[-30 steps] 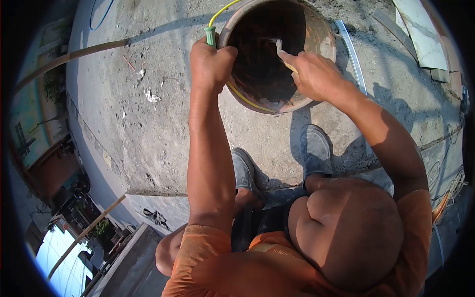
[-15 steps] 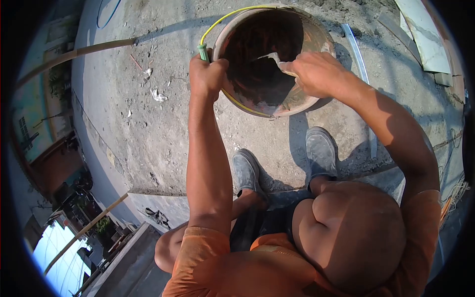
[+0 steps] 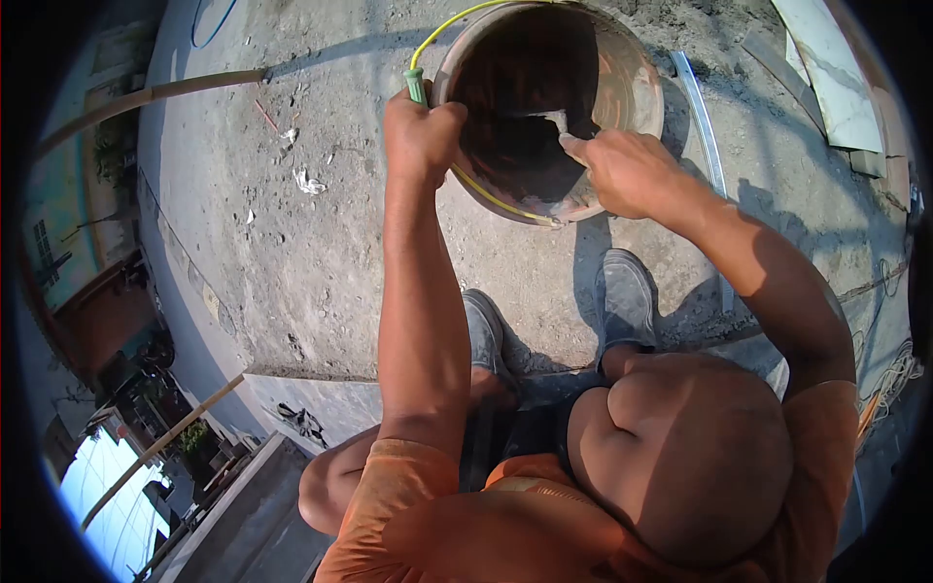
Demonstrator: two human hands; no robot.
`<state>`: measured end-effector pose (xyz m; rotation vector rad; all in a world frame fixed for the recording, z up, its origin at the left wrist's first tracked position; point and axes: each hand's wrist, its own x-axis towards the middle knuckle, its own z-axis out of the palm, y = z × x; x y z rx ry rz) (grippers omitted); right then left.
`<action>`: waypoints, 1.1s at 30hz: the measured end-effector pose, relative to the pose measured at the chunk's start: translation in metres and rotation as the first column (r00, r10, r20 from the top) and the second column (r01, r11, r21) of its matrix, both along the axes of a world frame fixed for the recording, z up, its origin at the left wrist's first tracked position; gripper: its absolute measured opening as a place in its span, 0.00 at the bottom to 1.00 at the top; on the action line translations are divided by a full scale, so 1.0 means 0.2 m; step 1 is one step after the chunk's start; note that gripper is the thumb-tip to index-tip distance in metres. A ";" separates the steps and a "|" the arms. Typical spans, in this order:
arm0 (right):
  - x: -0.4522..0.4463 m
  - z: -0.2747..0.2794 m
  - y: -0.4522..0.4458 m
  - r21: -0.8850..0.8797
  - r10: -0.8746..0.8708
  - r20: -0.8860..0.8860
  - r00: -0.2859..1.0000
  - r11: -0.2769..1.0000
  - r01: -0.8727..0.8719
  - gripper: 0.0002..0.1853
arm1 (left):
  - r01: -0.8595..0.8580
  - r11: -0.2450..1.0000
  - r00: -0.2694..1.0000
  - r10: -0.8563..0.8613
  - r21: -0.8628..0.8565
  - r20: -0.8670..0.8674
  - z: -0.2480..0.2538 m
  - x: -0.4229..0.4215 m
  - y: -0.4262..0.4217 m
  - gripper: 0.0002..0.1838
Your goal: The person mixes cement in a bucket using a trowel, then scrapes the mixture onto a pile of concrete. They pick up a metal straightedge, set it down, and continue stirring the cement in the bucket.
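A round bucket [image 3: 653,97] stands tilted with its mouth facing me, its inside dark and smeared with residue. Its yellow wire handle [image 3: 439,37] swings out to the left and carries a green grip [image 3: 416,85]. My left hand [image 3: 420,136] is closed around that grip, beside the bucket's left rim. Over the right part of the mouth, my right hand [image 3: 632,173] is closed on a trowel [image 3: 556,119]. The trowel's thin neck and part of its blade show inside the bucket; its handle is mostly hidden by my fingers.
A metal straightedge [image 3: 702,121] lies right of the bucket, with marble-like tiles [image 3: 838,73] beyond it. White scraps [image 3: 309,182] and a wooden pole [image 3: 146,105] are to the left. My shoes [image 3: 627,296] rest on the rough concrete just below the bucket.
The bucket and my left hand have shifted slightly right and up in view. My right hand has moved a little down and right, and the trowel has turned within the bucket.
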<state>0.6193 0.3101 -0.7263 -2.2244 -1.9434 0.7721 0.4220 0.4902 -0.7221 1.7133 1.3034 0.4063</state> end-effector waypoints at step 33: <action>0.04 0.08 -0.16 -0.141 -0.130 -0.190 0.973 0.985 0.104 0.28 | -0.020 0.994 0.996 0.030 0.112 -0.086 0.07 0.11 -0.17 0.10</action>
